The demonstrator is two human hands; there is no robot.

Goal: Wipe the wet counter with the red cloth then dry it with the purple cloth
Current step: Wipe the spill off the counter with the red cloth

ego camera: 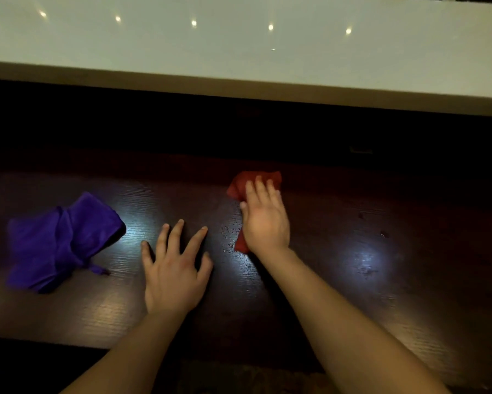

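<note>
My right hand [264, 220] lies flat on top of the red cloth [239, 186], pressing it onto the dark wooden counter [353, 280]. The cloth shows beyond my fingertips and beside my wrist. Water droplets [227, 237] glisten on the counter just left of that hand. My left hand [173, 277] rests flat on the counter with fingers spread and nothing in it. The crumpled purple cloth [60, 243] lies on the counter to the left of my left hand, not touched.
A raised white ledge [239, 52] runs across the back, above a dark recess. More wet spots [364, 268] sit on the counter to the right. The counter's front edge is near my forearms.
</note>
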